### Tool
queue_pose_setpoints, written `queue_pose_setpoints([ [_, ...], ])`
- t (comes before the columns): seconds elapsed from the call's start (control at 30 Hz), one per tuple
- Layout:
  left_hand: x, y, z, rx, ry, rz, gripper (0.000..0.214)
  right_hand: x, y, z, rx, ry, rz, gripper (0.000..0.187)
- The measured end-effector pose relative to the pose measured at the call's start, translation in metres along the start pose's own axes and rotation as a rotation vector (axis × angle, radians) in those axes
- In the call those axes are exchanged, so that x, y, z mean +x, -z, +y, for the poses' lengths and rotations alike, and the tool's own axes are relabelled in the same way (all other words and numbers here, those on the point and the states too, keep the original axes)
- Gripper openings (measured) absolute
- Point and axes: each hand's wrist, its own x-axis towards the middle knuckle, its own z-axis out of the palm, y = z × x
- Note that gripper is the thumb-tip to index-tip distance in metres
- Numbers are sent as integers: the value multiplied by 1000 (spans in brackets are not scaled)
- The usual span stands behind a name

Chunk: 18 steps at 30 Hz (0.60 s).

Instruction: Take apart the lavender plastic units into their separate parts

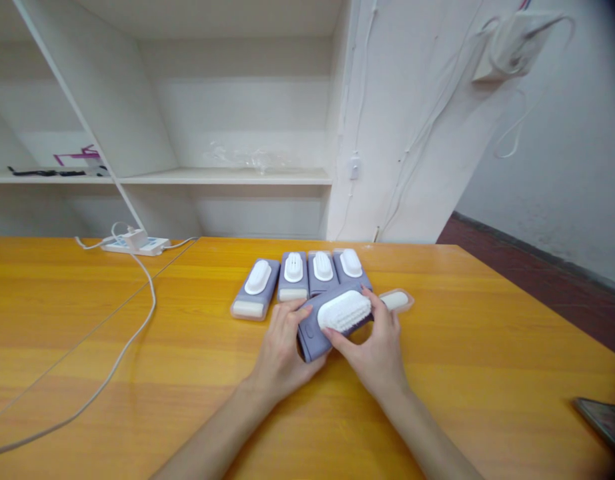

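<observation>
A grey-purple cleaning brush (315, 339) with an oval pad of white bristles (343, 311) is held above the table, tilted up to the right. My left hand (286, 343) is closed around its lower left end, thumb underneath. With thumb and fingers, my right hand (376, 343) grips the two sides of the bristle pad. Past my right fingers shows a clear-edged end with a white strip (396, 300); whether it belongs to the held brush I cannot tell. Just behind stand several similar grey-purple units in a row, including one at the left (255, 289) with a smooth white oval top.
The wooden table (187, 373) has a white power strip (137, 243) at the back left, its cable (132, 343) running forward. A dark flat device (605, 420) lies at the right edge. Behind is a white shelf (227, 177) holding clear plastic wrap.
</observation>
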Motion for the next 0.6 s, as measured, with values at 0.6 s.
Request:
queue_pose_setpoints([
  [0.6,-1,-4,6,13,58,32,63,-4,-12,-10,94,-3,84,84],
])
